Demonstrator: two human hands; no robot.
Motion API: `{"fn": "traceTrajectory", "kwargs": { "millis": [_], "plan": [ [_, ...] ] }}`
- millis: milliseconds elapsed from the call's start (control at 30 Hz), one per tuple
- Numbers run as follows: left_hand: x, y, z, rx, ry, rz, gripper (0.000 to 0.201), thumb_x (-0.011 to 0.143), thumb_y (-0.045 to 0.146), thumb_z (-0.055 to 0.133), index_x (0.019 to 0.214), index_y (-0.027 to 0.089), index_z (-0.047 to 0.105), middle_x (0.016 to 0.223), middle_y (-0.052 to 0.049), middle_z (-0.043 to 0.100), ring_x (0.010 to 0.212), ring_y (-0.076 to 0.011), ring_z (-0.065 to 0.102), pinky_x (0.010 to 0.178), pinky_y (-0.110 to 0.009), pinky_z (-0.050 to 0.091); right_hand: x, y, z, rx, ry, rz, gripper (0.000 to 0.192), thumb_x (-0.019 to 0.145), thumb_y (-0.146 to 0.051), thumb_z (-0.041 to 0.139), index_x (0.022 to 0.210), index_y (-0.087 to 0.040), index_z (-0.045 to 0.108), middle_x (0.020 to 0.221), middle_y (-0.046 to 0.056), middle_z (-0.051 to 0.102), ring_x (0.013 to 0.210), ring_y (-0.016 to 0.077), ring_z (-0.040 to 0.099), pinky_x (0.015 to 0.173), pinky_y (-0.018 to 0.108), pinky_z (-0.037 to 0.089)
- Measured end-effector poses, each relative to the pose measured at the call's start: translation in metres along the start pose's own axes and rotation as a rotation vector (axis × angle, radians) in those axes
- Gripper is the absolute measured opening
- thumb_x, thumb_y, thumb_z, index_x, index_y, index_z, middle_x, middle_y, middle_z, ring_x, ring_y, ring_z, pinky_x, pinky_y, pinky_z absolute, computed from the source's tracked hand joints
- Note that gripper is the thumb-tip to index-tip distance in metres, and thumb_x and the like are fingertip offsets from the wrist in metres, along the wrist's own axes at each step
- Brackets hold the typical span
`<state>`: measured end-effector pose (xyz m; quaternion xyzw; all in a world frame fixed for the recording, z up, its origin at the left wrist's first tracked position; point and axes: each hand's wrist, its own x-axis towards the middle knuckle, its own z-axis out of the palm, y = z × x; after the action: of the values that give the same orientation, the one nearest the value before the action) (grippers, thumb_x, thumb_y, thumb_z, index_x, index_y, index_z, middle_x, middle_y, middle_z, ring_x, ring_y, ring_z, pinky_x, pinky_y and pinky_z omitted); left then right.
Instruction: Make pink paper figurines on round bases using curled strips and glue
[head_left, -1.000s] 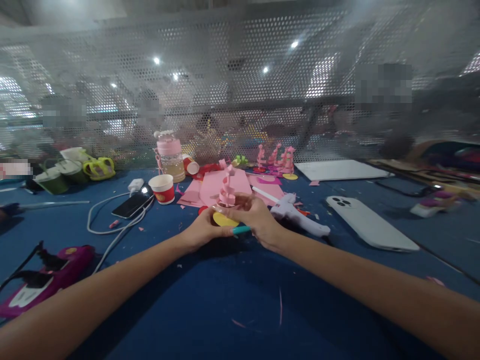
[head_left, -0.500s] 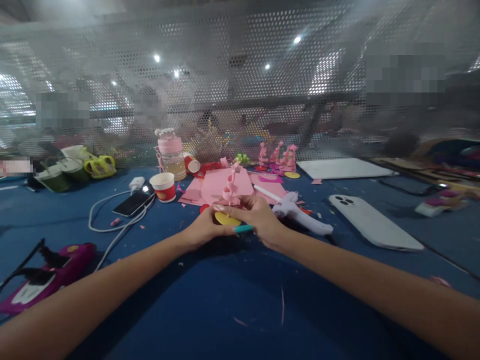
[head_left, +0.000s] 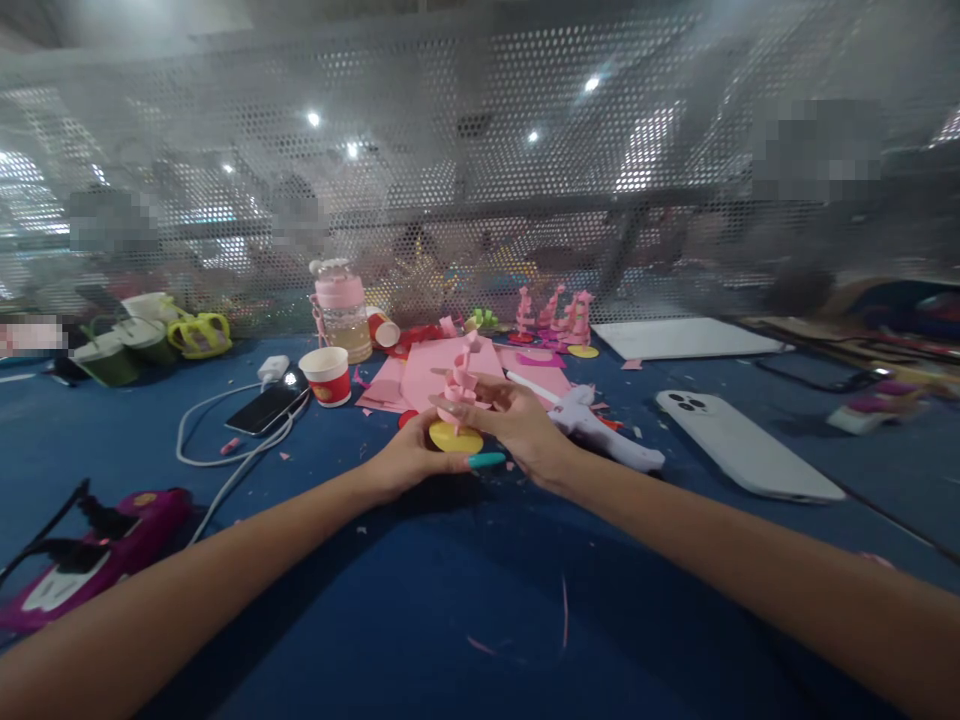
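Left hand (head_left: 409,462) pins yellow disc (head_left: 455,438); right hand (head_left: 517,425) apparently pinches pink paper spiral (head_left: 459,383): keep upright, press gently.

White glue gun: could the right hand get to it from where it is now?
Probably yes. The white glue gun lies on the blue table just beside the right hand, nothing between, though its fingers hold the pink paper spiral.

Paper spiral (head_left: 459,385) sits mid-tabletop (head_left: 420,600) between both hands, glue gun (head_left: 607,435) just right, phone (head_left: 742,445) further right, paper cup (head_left: 328,376) back-left.
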<state>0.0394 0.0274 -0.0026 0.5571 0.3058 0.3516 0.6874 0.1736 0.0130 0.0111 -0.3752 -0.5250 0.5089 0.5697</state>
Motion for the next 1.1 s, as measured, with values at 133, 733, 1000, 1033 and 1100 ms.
{"fn": "traceTrajectory", "kwargs": {
  "millis": [133,733,1000,1033,1100],
  "plan": [
    [-0.0008,0.0014,0.0006,0.038,-0.018,0.016,0.045,0.045,0.018,0.079,0.084,0.013,0.058,0.078,-0.002,0.064,0.075,-0.0149,0.058,0.079,-0.031,0.042,0.0009,0.0008,-0.0003,0.043,0.012,-0.004,0.032,0.051,-0.033,0.075,0.080,-0.021,0.068,0.087,0.002,0.067,0.075,0.0155,0.061,0.068,0.031,0.051],
    [0.0009,-0.0017,-0.0026,0.070,-0.028,0.040,0.036,0.046,0.022,0.079,0.075,0.011,0.060,0.068,-0.001,0.061,0.064,-0.0112,0.055,0.071,-0.027,0.042,0.0034,0.0053,-0.0024,0.044,-0.054,0.029,0.054,0.044,-0.025,0.079,0.095,-0.021,0.062,0.110,0.007,0.061,0.100,0.0224,0.057,0.082,0.037,0.049],
    [0.0006,0.0011,-0.0014,0.121,-0.039,0.049,0.035,0.046,0.022,0.078,0.076,0.011,0.063,0.069,-0.001,0.063,0.064,-0.0111,0.054,0.067,-0.026,0.042,-0.0017,0.0043,0.0021,0.081,0.005,0.100,0.044,0.039,-0.021,0.080,0.078,-0.018,0.061,0.077,0.003,0.069,0.076,0.0206,0.065,0.076,0.037,0.052],
    [0.0008,0.0010,-0.0014,0.127,-0.035,0.047,0.035,0.046,0.022,0.077,0.075,0.011,0.062,0.068,-0.001,0.063,0.063,-0.0111,0.054,0.067,-0.025,0.042,-0.0018,0.0045,0.0022,0.084,-0.001,0.103,0.042,0.039,-0.021,0.080,0.076,-0.018,0.061,0.076,0.003,0.069,0.075,0.0204,0.065,0.076,0.037,0.051],
    [0.0011,0.0009,-0.0012,0.131,-0.027,0.055,0.036,0.045,0.022,0.078,0.075,0.011,0.062,0.068,-0.001,0.062,0.063,-0.0114,0.054,0.067,-0.026,0.042,-0.0019,0.0054,0.0023,0.094,-0.026,0.108,0.038,0.040,-0.023,0.080,0.073,-0.018,0.062,0.074,0.003,0.069,0.075,0.0203,0.065,0.077,0.037,0.051]
  ]
}}
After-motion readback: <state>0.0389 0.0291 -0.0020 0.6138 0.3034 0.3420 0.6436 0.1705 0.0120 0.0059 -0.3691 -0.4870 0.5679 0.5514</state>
